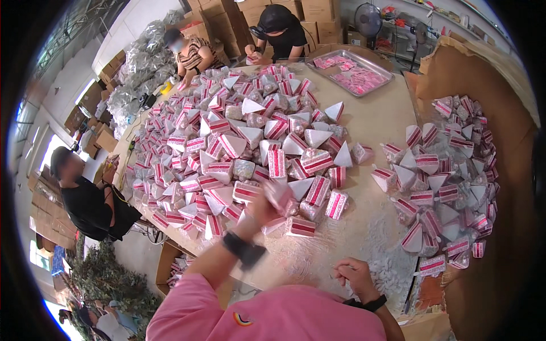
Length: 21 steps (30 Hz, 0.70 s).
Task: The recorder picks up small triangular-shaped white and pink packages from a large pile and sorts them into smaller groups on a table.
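Observation:
A big heap of wedge-shaped toy cake slices (233, 146), pink and white with red stripes, many in clear wrapping, covers the table (375, 122). At the heap's near edge my left hand (260, 211) is closed on one cake slice (278, 196), both smeared by motion. More slices lie right around it. Over the near right part of the table hangs my right hand (355, 275), its fingers curled together. Whether anything is between them is hidden. White scraps (389, 273) lie on the table beside that hand.
A second pile of slices (438, 187) lies at the right in front of brown cardboard (475, 113). A metal tray (382, 85) with pink pieces stands at the back. Two people (284, 35) (196, 54) work across the table; another person (85, 190) stands left.

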### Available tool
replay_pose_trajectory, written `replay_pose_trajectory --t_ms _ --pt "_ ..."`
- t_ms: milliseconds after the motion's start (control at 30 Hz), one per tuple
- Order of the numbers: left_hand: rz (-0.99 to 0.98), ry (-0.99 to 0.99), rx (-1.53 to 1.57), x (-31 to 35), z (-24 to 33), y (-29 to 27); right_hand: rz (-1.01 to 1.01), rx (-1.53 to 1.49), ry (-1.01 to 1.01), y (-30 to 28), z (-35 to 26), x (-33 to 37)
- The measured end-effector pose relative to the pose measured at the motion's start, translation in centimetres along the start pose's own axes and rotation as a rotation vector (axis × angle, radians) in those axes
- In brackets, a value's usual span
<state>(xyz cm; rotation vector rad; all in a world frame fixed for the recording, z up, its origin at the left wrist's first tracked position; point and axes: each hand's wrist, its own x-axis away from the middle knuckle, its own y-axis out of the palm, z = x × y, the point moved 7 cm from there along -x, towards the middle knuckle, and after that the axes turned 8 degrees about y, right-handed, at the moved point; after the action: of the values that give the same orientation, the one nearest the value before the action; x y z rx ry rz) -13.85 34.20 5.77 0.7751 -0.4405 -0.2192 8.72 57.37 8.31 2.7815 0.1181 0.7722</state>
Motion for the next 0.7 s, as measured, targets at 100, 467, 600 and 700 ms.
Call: replay_pose_trajectory --t_ms 100,467,600,700 --pt "0.226 0.334 0.158 -1.9 14.7 4.0 0.134 -0.253 0.058 -3.4 3.3 0.7" --pt "-0.363 0.348 -1.119 -7.6 -4.8 17.4 0.188 -0.457 0.199 -5.9 6.4 1.5" --pt "-0.717 0.644 -1.735 -10.0 -14.7 25.4 0.190 -0.535 0.195 -6.7 7.3 1.6" --pt "-0.866 0.694 -1.964 -11.5 -18.9 27.9 0.245 -0.558 0.224 -7.2 8.0 2.1"
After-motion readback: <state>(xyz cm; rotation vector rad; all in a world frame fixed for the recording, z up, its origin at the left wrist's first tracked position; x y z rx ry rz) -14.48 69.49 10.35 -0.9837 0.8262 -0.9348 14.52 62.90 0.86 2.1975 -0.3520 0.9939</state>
